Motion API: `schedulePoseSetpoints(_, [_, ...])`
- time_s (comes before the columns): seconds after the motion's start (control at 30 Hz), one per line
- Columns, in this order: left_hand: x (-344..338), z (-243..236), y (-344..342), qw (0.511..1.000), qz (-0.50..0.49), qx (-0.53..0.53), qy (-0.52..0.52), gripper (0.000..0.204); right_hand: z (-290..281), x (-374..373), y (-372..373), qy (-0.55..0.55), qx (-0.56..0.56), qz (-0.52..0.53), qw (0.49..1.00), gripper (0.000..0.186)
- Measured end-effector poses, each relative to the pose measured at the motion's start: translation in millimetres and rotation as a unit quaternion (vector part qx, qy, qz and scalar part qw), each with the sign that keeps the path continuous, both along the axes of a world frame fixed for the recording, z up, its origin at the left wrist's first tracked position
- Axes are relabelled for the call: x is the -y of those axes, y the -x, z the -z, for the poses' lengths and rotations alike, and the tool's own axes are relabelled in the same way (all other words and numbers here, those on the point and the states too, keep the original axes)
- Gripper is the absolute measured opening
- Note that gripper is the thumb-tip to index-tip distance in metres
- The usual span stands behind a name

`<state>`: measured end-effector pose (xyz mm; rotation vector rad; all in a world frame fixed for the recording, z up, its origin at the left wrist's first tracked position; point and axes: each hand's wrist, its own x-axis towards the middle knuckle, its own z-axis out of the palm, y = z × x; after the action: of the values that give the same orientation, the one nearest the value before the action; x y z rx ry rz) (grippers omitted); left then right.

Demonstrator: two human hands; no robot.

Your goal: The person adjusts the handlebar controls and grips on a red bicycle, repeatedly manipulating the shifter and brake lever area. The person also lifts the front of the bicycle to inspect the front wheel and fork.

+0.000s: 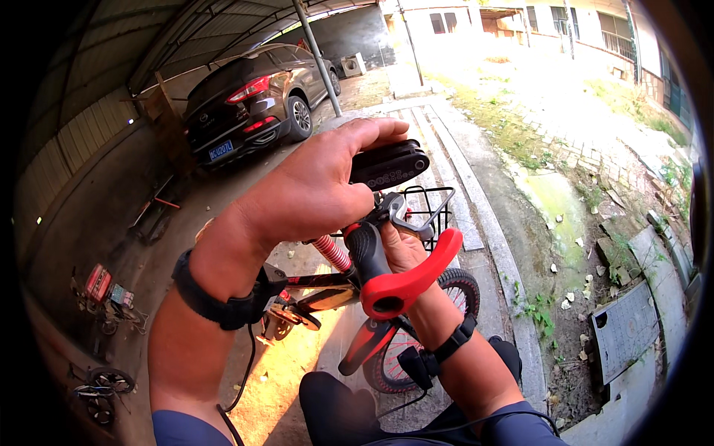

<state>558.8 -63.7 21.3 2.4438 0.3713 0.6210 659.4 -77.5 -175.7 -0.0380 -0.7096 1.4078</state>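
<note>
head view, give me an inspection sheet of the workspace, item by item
surface: concrete ground, sunlit below the bike, shaded toward the carport
job's things: black folding multi-tool held up above the bars; small bike's black handlebar grip with a red bar end; wire front basket; front wheel
clutter: small toy bikes at the left edge; leaves and broken slabs on the right
hands: left hand closed on the multi-tool; right hand under the bar at the brake lever, partly hidden
cables: thin black cords hanging from both wrist straps
surroundings: dark car under a metal carport; pale buildings behind
</note>
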Motion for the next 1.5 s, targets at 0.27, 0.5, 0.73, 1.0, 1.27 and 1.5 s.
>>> schedulePoseSetpoints(0.27, [7,0,1,0.975,-0.005,-0.009,-0.221,0.060,-3,3,-2,0.012,-0.001,-0.014,1.000,0.035])
schedulePoseSetpoints(0.5, [14,5,-4,0.969,-0.036,0.004,-0.245,0.054,-5,2,-1,0.030,0.011,0.003,0.999,0.036])
schedulePoseSetpoints(0.73, [6,19,-1,0.959,-0.043,0.069,-0.272,0.050,-8,4,0,0.014,0.028,0.024,0.999,0.034])
schedulePoseSetpoints(1.0, [6,21,-12,0.944,-0.033,0.118,-0.305,0.051,-5,5,-4,0.053,0.036,0.008,0.998,0.030])
schedulePoseSetpoints(1.27, [3,36,-12,0.957,-0.035,0.287,0.029,0.049,-6,5,2,-0.010,0.021,0.016,1.000,0.031])
schedulePoseSetpoints(1.5, [1,39,-12,0.863,0.049,0.426,0.268,0.041,-4,5,-4,-0.026,0.024,0.008,0.999,0.034])
